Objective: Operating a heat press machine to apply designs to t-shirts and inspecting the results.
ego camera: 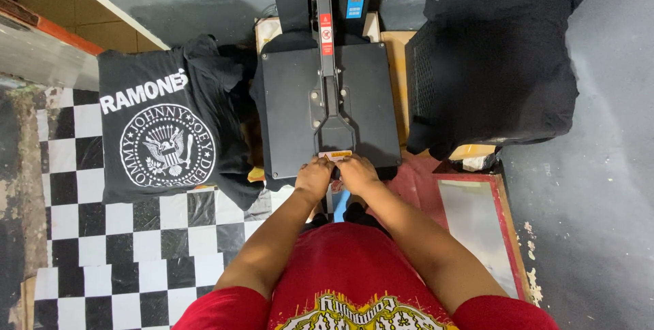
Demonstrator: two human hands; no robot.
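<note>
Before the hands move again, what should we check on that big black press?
1. Both hands on the handle: left hand and right hand grip the handle at the front edge: ok.
2. Press plate down flat: looks closed: ok.
3. Fingers away from the plate gap: cannot tell, fingertips hidden.
4. Printed shirt kept off the press: its edge lies against the left side: not ok.
5. Black pile on the right kept apart: ok.
6. Shirt inside the press: cannot tell.
</note>
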